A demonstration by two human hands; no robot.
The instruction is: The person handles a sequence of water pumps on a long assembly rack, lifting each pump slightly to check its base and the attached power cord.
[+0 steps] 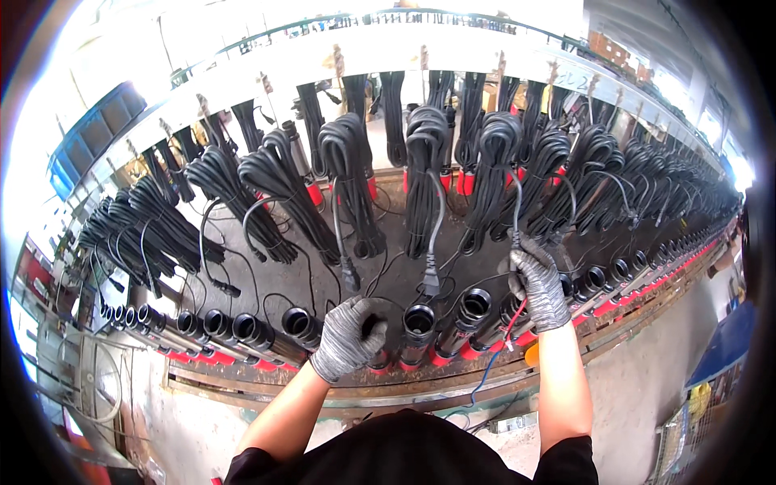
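Both my hands wear grey knitted gloves. My left hand point(347, 341) is curled around the top of a black cylinder standing in the front row; its dark mouth point(373, 326) shows between my thumb and fingers. Out to the right, my right hand point(541, 284) is closed on a cable plug point(516, 239), mostly hidden by the glove. A thin red lead point(512, 322) comes out below that hand and joins a blue wire point(485, 375). Between my hands stand open-topped black cylinders point(419, 320) with red bottoms. Another plug point(431, 280) hangs behind them from a grey cable.
Bundles of coiled black cable point(347, 178) hang in a long row behind the cylinders, beneath a white beam point(396, 50). More cylinders point(250, 327) run along the wooden bench edge point(267, 393) to both sides. Blue bins point(89, 133) stand at the far left.
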